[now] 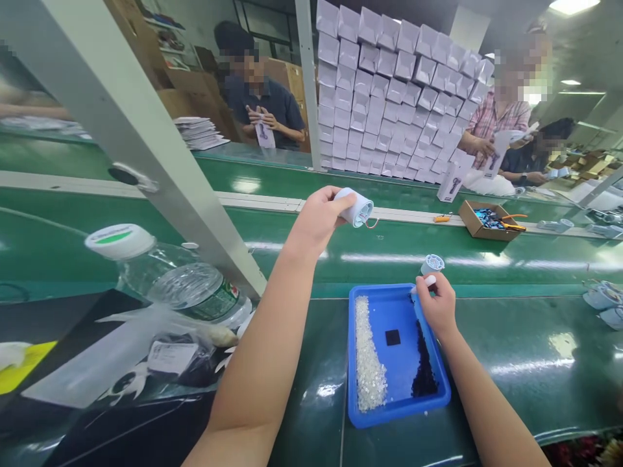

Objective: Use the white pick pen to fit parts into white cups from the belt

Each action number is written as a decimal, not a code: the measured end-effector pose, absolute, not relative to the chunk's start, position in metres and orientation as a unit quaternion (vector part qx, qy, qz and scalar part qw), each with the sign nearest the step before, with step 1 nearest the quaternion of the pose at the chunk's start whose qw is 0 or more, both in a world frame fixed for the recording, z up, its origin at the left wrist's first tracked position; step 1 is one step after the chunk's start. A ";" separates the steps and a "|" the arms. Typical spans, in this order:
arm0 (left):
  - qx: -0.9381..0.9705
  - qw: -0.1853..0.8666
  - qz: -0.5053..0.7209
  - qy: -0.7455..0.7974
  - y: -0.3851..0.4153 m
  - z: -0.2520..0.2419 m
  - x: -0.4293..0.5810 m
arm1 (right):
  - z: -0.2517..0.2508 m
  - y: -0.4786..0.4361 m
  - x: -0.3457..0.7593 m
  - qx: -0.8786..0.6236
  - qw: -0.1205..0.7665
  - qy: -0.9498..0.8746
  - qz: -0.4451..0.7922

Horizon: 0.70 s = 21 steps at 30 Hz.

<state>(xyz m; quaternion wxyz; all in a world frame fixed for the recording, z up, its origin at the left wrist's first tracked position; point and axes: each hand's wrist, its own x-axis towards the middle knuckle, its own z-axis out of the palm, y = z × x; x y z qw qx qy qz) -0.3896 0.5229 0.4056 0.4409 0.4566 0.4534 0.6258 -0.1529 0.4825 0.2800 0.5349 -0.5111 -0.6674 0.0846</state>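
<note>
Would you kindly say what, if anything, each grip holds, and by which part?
The left grip holds a pale cylinder by its side; right grip, apparently a white object, held part unclear.

The left grip (318,217) holds a white cylinder (351,207); the right grip (438,301) pinches a white-ended thing (430,280) at the blue tray (399,376), where clear beads (367,363) and black bits (424,370) lie apart.

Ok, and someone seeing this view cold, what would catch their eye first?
Probably the blue tray on the bench, with clear granules along its left side and black pieces along its right. Then the light-blue cylinder in the left hand, raised beyond the tray, and the tall stack of white boxes in the background.
</note>
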 end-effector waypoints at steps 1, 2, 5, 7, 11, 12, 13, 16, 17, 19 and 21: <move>0.458 0.442 0.624 0.454 0.522 0.407 -0.389 | 0.279 0.483 -0.153 -0.513 0.534 -0.667 0.087; 0.459 0.443 0.622 0.455 0.521 0.408 -0.389 | 0.279 0.483 -0.153 -0.514 0.533 -0.667 0.089; 0.458 0.442 0.616 0.464 0.520 0.410 -0.386 | 0.279 0.483 -0.152 -0.515 0.530 -0.668 0.094; 0.457 0.436 0.618 0.469 0.520 0.411 -0.385 | 0.280 0.483 -0.152 -0.514 0.528 -0.669 0.096; 0.451 0.415 0.632 0.474 0.520 0.411 -0.385 | 0.281 0.483 -0.153 -0.514 0.529 -0.668 0.098; 0.448 0.413 0.637 0.473 0.520 0.412 -0.385 | 0.281 0.482 -0.154 -0.512 0.532 -0.668 0.098; 0.443 0.412 0.641 0.472 0.520 0.412 -0.384 | 0.281 0.482 -0.154 -0.508 0.534 -0.668 0.100; 0.427 0.419 0.657 0.458 0.519 0.413 -0.384 | 0.282 0.480 -0.157 -0.493 0.532 -0.676 0.127; 0.423 0.424 0.661 0.452 0.519 0.414 -0.384 | 0.282 0.479 -0.158 -0.490 0.526 -0.681 0.141; 0.419 0.432 0.664 0.444 0.519 0.414 -0.384 | 0.284 0.477 -0.159 -0.487 0.516 -0.687 0.156; 0.418 0.440 0.661 0.440 0.520 0.414 -0.383 | 0.287 0.473 -0.159 -0.484 0.519 -0.687 0.157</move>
